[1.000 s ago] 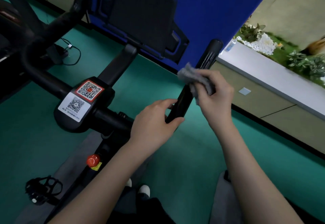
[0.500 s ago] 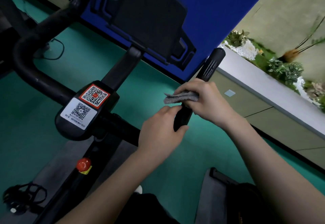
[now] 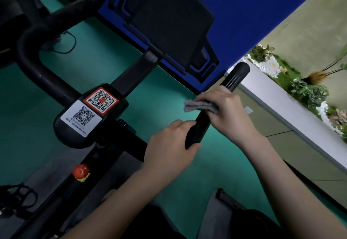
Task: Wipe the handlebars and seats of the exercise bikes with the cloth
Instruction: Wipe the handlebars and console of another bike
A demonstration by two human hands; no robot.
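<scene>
Right hand: curled over the handlebar, it presses the cloth against the bar, with the fingers closed round both.
Cloth: grey and folded, between the right palm and the bar; one end sticks out to the left of the bar.
Left hand: grips the same bar lower down, just below the right hand, with fingers and thumb wrapped round it.
Handlebar: black, slanting up to the right; its round end is bare above the right hand.
Housing: black, with two code stickers on top — one white, one red.
Red knob: just below the housing.
Floor: green.
</scene>
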